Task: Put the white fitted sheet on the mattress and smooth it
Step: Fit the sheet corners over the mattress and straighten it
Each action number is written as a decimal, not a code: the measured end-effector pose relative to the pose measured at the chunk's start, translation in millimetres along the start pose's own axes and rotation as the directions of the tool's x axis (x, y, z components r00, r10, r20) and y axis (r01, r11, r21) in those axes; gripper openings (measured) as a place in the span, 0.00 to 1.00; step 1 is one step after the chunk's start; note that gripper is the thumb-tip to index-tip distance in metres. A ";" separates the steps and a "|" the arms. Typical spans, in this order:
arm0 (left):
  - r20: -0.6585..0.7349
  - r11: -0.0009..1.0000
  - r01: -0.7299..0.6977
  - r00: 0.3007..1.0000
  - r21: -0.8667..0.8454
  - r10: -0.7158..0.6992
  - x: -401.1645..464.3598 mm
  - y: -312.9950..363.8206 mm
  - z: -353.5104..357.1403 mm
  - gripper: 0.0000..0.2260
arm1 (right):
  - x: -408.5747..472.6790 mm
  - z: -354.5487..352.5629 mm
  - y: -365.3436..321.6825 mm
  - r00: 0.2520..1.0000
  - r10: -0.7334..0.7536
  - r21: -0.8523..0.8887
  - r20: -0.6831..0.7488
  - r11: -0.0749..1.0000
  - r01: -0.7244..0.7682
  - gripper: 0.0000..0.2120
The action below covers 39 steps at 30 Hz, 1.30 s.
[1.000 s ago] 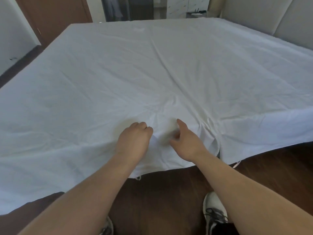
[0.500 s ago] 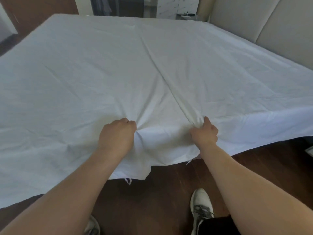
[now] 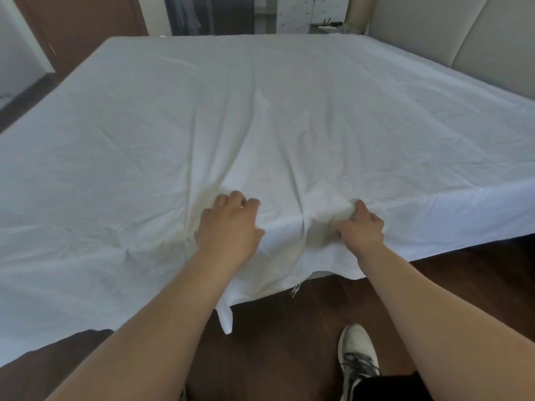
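One white fitted sheet [image 3: 289, 117] lies spread over the mattress, its near edge hanging loose above the dark wood floor [image 3: 275, 342]. Your left hand [image 3: 228, 227] rests on the near edge, fingers curled into the cloth. Your right hand [image 3: 362, 227] pinches a bunched fold. Creases fan out from both hands. A white shoe [image 3: 357, 357] stands near right.

sheet [image 3: 289, 111]: 1; hands [image 3: 228, 227]: 2; shoe [image 3: 357, 354]: 1; headboard panels [image 3: 434, 30]: 2
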<state>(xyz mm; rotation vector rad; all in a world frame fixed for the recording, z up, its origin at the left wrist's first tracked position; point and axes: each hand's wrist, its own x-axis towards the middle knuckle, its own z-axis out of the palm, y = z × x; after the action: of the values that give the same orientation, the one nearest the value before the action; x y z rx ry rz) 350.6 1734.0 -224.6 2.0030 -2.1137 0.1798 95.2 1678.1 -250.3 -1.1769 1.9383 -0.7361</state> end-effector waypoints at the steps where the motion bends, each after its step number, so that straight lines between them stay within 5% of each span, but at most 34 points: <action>1: 0.025 1.000 -0.012 1.000 0.027 0.011 4.0 3.3 9.1 0.18 | -0.6 -2.2 0.4 1.000 0.001 0.008 0.019 1.000 -0.001 0.40; 5: 0.022 0.998 -0.056 0.998 0.037 0.056 14.4 -7.4 22.2 0.04 | 4.2 -6.4 3.5 0.998 0.002 0.040 0.065 0.999 -0.004 0.40; 11: 0.062 0.998 -0.005 0.998 0.067 0.001 12.9 -29.0 5.8 0.02 | 11.2 -5.7 5.1 0.997 -0.027 0.082 0.067 0.996 0.021 0.34; 20: 0.373 0.965 0.167 0.898 0.200 -0.233 4.7 -8.2 -20.3 0.10 | 8.5 -11.9 5.0 0.994 -0.047 0.050 0.100 0.998 0.042 0.33; 22: 0.301 0.968 0.189 0.925 0.167 -0.232 4.6 -7.8 -22.1 0.09 | 8.6 -12.4 4.3 0.992 -0.051 0.041 0.114 0.998 0.047 0.34; 24: 0.072 0.992 0.103 0.992 0.070 -0.108 3.9 -5.6 -14.3 0.10 | 9.1 -12.3 3.1 0.991 -0.052 0.029 0.122 0.998 0.049 0.31; 26: 0.013 1.000 -0.019 1.000 -0.006 0.019 4.2 -0.5 -5.9 0.22 | 8.6 -10.5 0.9 0.991 -0.045 0.005 0.124 0.999 0.044 0.31; 30: 0.501 0.992 -0.100 0.864 0.074 0.050 2.6 5.6 7.7 0.40 | 5.9 -6.4 -5.1 0.999 -0.032 -0.206 0.026 0.978 0.037 0.34; 34: 0.521 0.989 -0.128 0.851 0.073 0.072 2.2 1.8 -5.4 0.33 | -7.4 0.9 -20.6 0.936 -0.340 -0.471 -0.093 0.843 0.259 0.40; 39: 0.396 0.997 -0.067 0.917 0.031 0.050 -15.9 -15.8 -22.5 0.19 | -25.4 26.1 -37.9 0.844 -0.505 -0.547 0.181 0.662 0.513 0.38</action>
<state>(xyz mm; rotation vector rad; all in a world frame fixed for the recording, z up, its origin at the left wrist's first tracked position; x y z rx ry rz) 368.8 1753.9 -207.8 2.1489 -2.4260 -0.1895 142.7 1682.9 -228.1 -2.1655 1.8803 -0.3889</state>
